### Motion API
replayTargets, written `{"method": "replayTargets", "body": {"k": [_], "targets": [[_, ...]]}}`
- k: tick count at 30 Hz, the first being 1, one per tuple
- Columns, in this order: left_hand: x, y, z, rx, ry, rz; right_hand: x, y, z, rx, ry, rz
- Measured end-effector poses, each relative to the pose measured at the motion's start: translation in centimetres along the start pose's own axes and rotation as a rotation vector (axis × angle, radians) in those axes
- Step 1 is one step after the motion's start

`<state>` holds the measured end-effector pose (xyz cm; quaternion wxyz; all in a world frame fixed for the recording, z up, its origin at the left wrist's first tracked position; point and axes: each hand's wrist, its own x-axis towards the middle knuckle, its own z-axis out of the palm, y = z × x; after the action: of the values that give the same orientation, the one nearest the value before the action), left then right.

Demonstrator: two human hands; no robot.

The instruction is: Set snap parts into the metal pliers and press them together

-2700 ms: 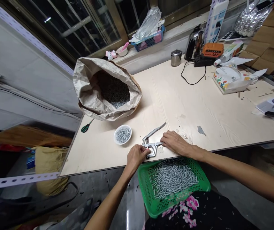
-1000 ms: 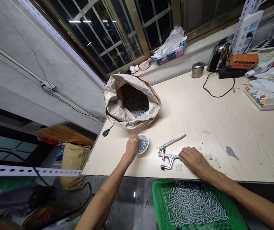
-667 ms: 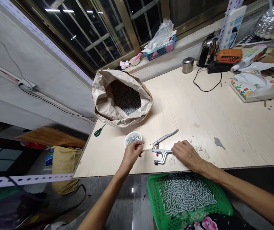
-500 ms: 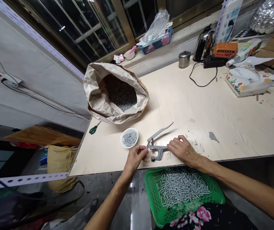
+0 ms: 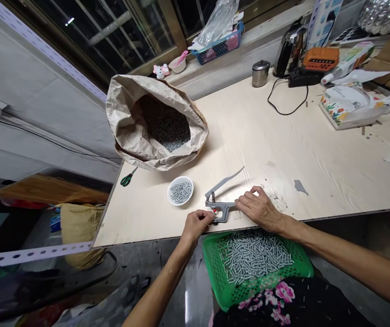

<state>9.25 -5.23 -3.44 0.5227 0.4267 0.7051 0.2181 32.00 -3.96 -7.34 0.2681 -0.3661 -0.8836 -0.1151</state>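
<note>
A grey hand press tool (image 5: 219, 200) lies near the front edge of the pale wooden table (image 5: 283, 150), its upper lever raised. My right hand (image 5: 258, 209) rests on the tool's lower handle, fingers closed over it. My left hand (image 5: 198, 225) is pinched at the tool's jaw, holding something too small to make out. A small white bowl (image 5: 180, 190) of little metal parts sits just left of the tool. Below the table edge, a green basket (image 5: 254, 268) holds many small metal tubes.
A rolled-open paper sack (image 5: 156, 122) of metal parts stands at the back left, green scissors (image 5: 127, 178) beside it. A kettle (image 5: 288, 45), steel cup (image 5: 260, 72), black cable (image 5: 283, 102) and tissue pack (image 5: 350, 106) lie at the back right.
My left hand went to the white bowl, pinched something and came back to the tool's jaw. My right hand stayed on the tool's handle. The camera view shifted.
</note>
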Motion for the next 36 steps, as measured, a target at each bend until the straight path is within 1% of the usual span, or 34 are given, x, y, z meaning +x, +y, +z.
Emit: {"method": "replayTargets", "body": {"k": [2, 4, 7, 9, 12, 15, 17, 19, 23, 26, 30, 31, 32, 33, 34, 36], "targets": [[0.1, 0.2, -0.1, 0.009, -0.034, -0.020, 0.0, 0.0, -0.1, 0.017, -0.053, 0.014], [0.3, 0.5, -0.2, 0.036, -0.093, -0.035, 0.0, 0.0, -0.2, 0.049, -0.100, 0.029], [0.6, 0.8, -0.6, 0.090, -0.206, -0.066, 0.1, 0.0, -0.2, 0.092, -0.126, 0.038], [0.7, 0.9, -0.8, 0.129, -0.243, -0.103, 0.1, 0.0, 0.1, 0.100, -0.132, 0.028], [0.8, 0.9, -0.8, 0.186, -0.228, -0.157, 0.0, 0.0, 0.4, 0.119, -0.183, 0.031], [0.7, 0.8, -0.7, 0.213, -0.212, -0.175, -0.2, 0.7, 0.4, 0.223, -0.260, 0.067], [0.7, 0.9, -0.6, 0.220, -0.213, -0.181, -0.1, 1.8, 0.3, 0.289, -0.286, 0.086], [0.7, 1.1, -0.6, 0.233, -0.218, -0.190, 0.3, 3.2, 0.5, 0.304, -0.314, 0.088], [0.7, 1.3, -0.5, 0.261, -0.213, -0.214, 1.9, 5.5, 1.4, 0.342, -0.411, 0.019], [0.9, 1.3, -0.5, 0.260, -0.215, -0.207, 3.1, 5.8, 1.6, 0.359, -0.448, -0.004], [0.8, 1.1, -0.7, 0.311, -0.236, -0.183, 3.6, 5.4, 0.8, 0.357, -0.473, 0.017], [0.6, 1.1, -0.7, 0.370, -0.234, -0.161, 3.5, 5.2, 0.6, 0.365, -0.472, 0.030], [0.3, 1.2, -0.7, 0.454, -0.203, -0.111, 3.4, 5.1, 0.4, 0.376, -0.466, 0.045], [0.0, 1.3, -0.4, 0.557, -0.144, -0.025, 3.3, 4.9, 0.2, 0.387, -0.455, 0.058], [-0.3, 1.5, -0.1, 0.666, -0.063, 0.097, 3.1, 4.8, 0.1, 0.395, -0.442, 0.068], [-0.6, 1.9, 1.0, 0.843, 0.079, 0.406, 2.9, 4.4, -0.2, 0.403, -0.424, 0.079]]}}
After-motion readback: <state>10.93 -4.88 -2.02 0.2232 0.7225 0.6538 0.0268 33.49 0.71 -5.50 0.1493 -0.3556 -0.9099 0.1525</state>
